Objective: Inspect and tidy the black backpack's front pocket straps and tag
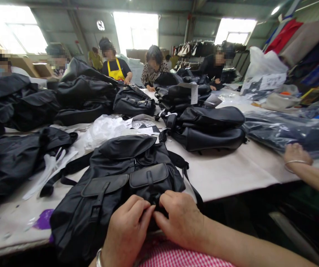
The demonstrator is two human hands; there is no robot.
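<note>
A black backpack [111, 167] lies face up in front of me, with two flapped front pockets and its straps spread on the table. My left hand [128, 222] and my right hand [176, 218] meet at the lower part of the right front pocket [149, 175]. Both hands have their fingers pinched together on the black strap and buckle area below that flap. The fingers hide most of the small part between them. On the left pocket [105, 185], a strap runs down to a buckle [95, 211].
Stacked black bags [209, 128] stand beyond the backpack, with more bags [11, 159] at left. White crumpled wrapping [103, 129] lies between them. A co-worker's hand [297, 154] rests by plastic-wrapped goods [290, 129] at right. Several people work across the table [226, 170].
</note>
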